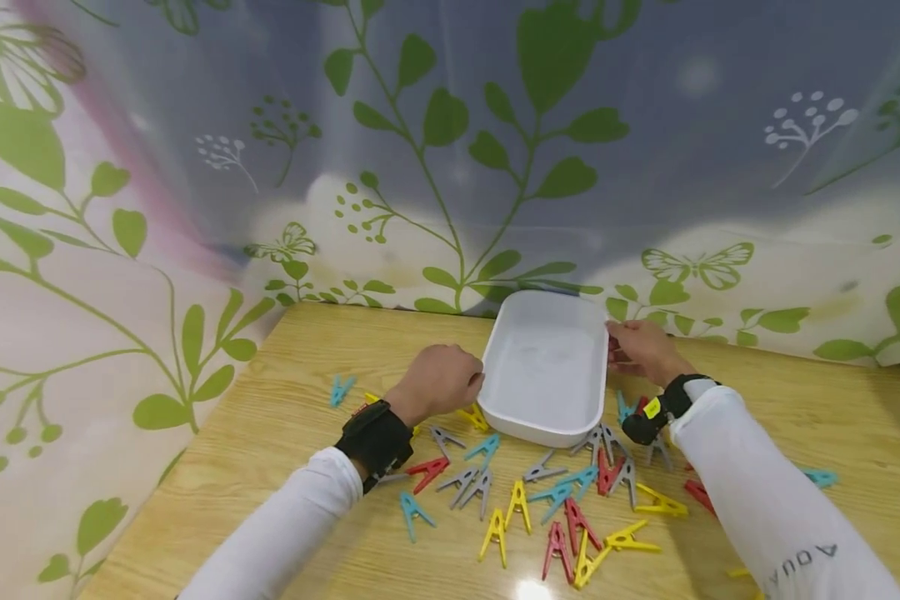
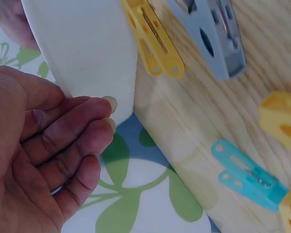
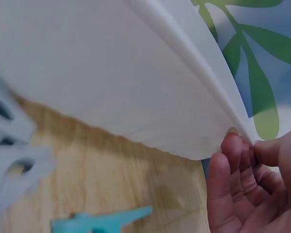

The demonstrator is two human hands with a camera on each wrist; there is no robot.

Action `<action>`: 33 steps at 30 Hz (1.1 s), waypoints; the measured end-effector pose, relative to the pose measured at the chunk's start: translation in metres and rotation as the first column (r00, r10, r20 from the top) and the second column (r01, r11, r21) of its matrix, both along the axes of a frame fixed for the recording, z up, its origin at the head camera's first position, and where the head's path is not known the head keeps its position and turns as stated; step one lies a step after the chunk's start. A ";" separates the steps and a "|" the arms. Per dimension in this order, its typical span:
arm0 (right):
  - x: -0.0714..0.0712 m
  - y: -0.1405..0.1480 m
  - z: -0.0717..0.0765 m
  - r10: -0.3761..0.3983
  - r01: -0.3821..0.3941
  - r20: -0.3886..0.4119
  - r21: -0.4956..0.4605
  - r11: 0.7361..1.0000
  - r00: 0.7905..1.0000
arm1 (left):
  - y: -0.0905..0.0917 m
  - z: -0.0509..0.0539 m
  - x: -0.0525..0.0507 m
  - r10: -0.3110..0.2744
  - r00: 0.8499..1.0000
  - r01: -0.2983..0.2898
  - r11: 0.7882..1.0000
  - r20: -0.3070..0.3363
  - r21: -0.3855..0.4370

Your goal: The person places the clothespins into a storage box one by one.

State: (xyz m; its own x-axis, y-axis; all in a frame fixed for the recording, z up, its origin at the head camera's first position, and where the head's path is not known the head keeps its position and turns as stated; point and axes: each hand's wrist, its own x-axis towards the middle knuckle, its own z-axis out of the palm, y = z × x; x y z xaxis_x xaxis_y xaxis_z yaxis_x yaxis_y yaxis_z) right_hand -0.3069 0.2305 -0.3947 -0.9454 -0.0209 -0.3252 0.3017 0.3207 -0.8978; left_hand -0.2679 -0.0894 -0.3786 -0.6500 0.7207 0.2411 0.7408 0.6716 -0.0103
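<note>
A white plastic tub [image 1: 543,367] with rounded corners sits at the back of the table, against the patterned cloth, with a bare inside. On its left side my left hand [image 1: 438,379] pinches the rim, thumb above and curled fingers against the outer wall [image 2: 94,53]. Opposite, my right hand [image 1: 645,348] holds the right rim between thumb and fingertips, as the right wrist view shows at the tub's edge [image 3: 199,73]. Clothespins in grey, yellow, red and blue lie scattered in front, among them a yellow clothespin [image 1: 517,506] and a red clothespin [image 1: 557,552].
A patterned cloth [image 1: 450,208] with green leaves hangs behind the wooden table [image 1: 285,517] and along its left side. One blue clothespin [image 1: 341,390] lies apart at the left; another blue clothespin [image 1: 821,477] lies beyond my right forearm. Grey clothespins [image 1: 607,437] lie close to the tub's front right corner.
</note>
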 end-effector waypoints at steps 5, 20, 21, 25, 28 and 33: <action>-0.007 -0.002 0.005 -0.003 0.003 0.003 0.020 1.000 1.000 | 0.005 0.000 0.004 -0.021 1.000 0.021 1.000 0.000 0.000; 0.004 0.005 0.003 0.019 -0.020 -0.068 -0.015 1.000 0.997 | 0.001 -0.006 -0.001 0.175 0.984 -0.176 0.981 0.021 0.079; 0.009 0.010 0.004 0.030 -0.031 -0.084 -0.015 0.999 0.996 | 0.001 -0.008 -0.002 0.195 0.981 -0.196 0.975 0.023 0.106; 0.028 0.028 0.010 0.054 -0.050 -0.146 0.035 0.998 0.988 | 0.002 -0.013 -0.012 0.258 0.961 -0.274 0.936 0.097 0.222; 0.042 0.040 0.016 0.059 -0.050 -0.161 0.058 0.997 0.985 | 0.003 -0.013 -0.020 0.293 0.937 -0.336 0.903 0.188 0.269; 0.062 0.057 0.017 0.056 -0.049 -0.164 0.047 0.998 0.985 | 0.011 -0.014 -0.030 0.302 0.899 -0.396 0.870 0.317 0.294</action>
State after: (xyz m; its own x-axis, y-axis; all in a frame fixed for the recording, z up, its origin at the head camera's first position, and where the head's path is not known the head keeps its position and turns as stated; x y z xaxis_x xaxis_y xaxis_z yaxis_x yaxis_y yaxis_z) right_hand -0.2453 0.2872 -0.3772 -0.9842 -0.0611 -0.1662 0.1322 0.3713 -0.9191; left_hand -0.2975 -0.0785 -0.3924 -0.9150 0.3366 0.2226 0.4017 0.8122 0.4231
